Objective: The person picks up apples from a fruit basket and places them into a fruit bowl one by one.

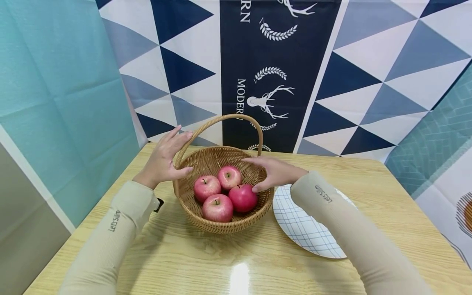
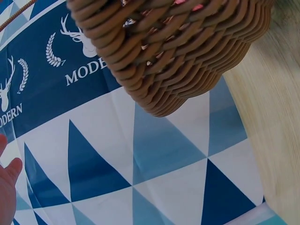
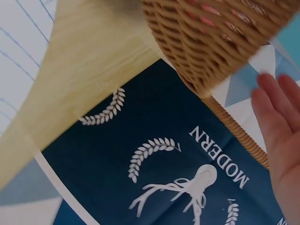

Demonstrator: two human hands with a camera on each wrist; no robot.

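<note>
My left hand: fingers spread, thumb apart, at the left side of the wicker basket, near its raised handle; contact can't tell. Basket upright on desk, four red apples inside. My right hand: fingers spread from thumb, over right rim, thumb at rightmost apple, touch unclear. Then blue-lined white plate, partly behind my sleeve.

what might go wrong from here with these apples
The left hand is close to the arched handle of the tan, round wicker basket; a knock might tip it and spill the round red apples. The right hand is near the deepest-red apple, which could bruise if bumped into its neighbours. The beige right sleeve overlaps the white, blue-lined flat item in view, and might drag it.
</note>
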